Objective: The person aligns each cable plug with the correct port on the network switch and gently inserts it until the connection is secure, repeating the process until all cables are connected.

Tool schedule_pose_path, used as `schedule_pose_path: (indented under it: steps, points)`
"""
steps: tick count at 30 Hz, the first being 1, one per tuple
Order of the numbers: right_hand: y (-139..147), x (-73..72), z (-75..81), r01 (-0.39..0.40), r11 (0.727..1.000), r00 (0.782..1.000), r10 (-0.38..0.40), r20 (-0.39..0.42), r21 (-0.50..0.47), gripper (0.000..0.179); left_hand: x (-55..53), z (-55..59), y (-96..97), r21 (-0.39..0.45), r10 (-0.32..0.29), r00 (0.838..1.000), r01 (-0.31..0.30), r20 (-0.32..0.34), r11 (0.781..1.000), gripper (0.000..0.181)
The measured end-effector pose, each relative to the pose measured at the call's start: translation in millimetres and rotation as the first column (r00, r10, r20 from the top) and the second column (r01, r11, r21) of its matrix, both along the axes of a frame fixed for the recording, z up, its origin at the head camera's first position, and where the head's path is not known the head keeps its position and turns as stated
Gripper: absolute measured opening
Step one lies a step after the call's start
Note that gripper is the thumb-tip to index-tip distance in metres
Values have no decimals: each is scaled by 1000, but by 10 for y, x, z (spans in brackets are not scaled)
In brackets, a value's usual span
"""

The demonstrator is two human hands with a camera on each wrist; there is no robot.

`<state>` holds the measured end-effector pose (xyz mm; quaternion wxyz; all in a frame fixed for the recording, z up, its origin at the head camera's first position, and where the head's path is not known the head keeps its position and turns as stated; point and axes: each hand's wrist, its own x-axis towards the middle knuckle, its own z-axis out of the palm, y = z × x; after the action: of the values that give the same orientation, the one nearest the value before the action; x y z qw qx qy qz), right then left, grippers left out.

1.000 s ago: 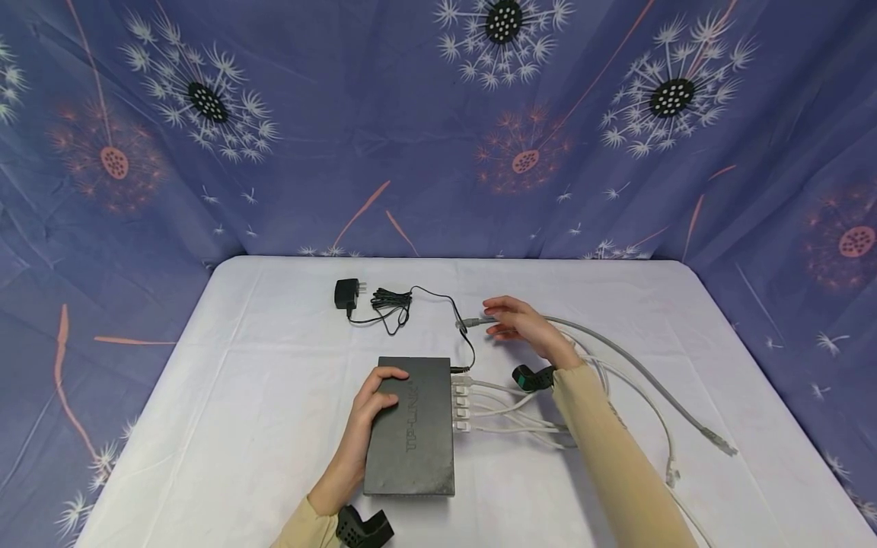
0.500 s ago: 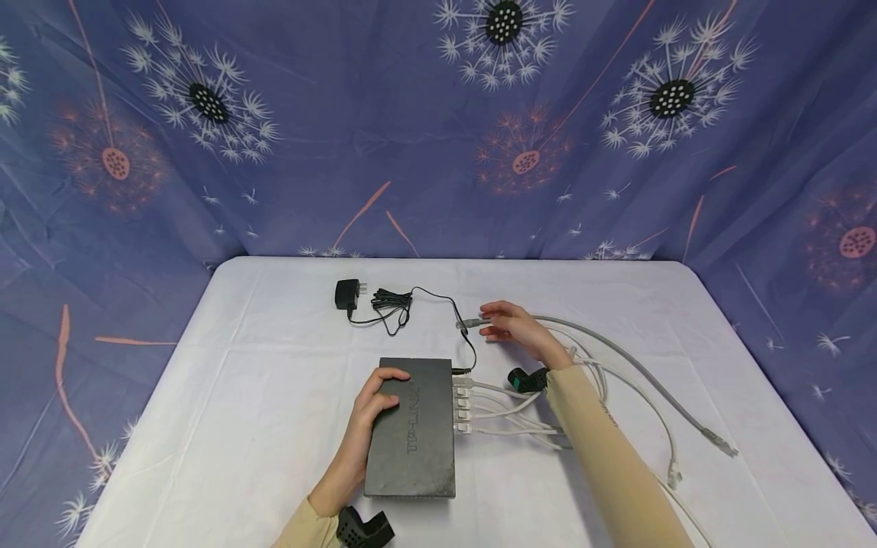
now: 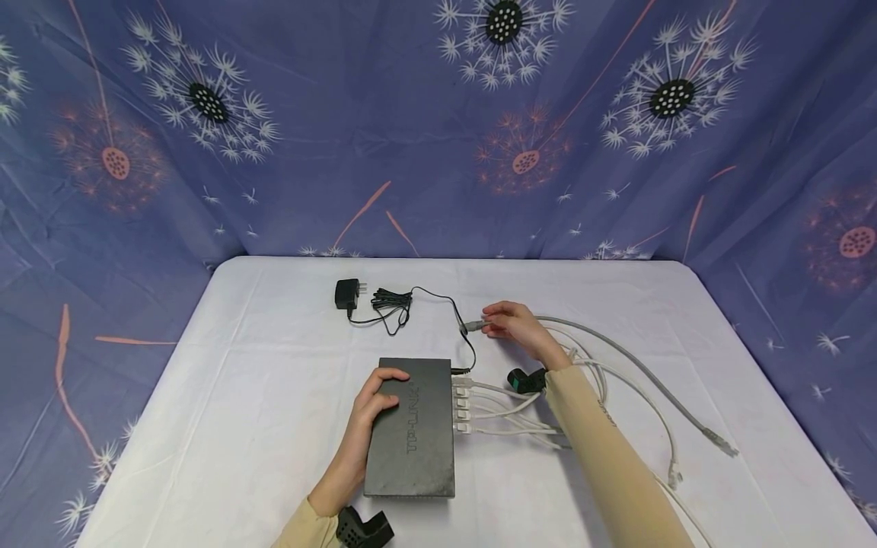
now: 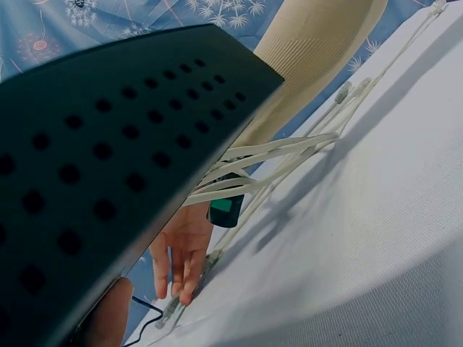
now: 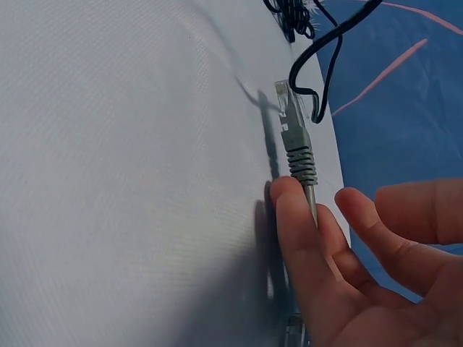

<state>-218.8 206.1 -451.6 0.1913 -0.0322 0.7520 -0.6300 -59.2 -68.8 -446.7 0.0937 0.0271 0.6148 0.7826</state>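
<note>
My left hand [image 3: 363, 418] grips the left side of a black TP-LINK network switch [image 3: 414, 472], its thumb and a finger over the top. In the left wrist view a fingertip [image 4: 108, 318] lies at the switch's edge. Several pale Ethernet cables [image 3: 507, 431] are plugged into the switch's right side. Beyond it, my right hand [image 3: 517, 329] pinches a grey Ethernet cable just behind its ribbed boot [image 5: 300, 163]. The clear plug [image 5: 289, 101] points away from the fingers, beside a thin black cord, its shadow a little apart from it.
A black power adapter [image 3: 346, 294] lies at the back left with its bundled cord [image 3: 390, 301]. That cord runs to the switch's upper right corner. Loose cable ends [image 3: 674, 476] spread over the white table [image 3: 274, 411] at right. A patterned blue curtain [image 3: 384, 91] hangs behind.
My right hand has come left a little and closed on the grey cable, whose plug has shifted slightly right. My left hand and the switch look nearly unmoved.
</note>
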Motion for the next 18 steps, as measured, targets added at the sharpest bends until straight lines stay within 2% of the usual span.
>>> schedule_pose_path:
  steps: [8, 18]
  points:
    - [4, 32, 49, 59, 997, 996, -56, -66, 43, 32, -5, 0, 0, -10, 8, 1000, -9, -12, 1000, 34]
    - [67, 82, 113, 91, 992, 994, -85, -74, 82, 33, -7, -3, -4, -12, 4, 1000, -5, -4, 1000, 34]
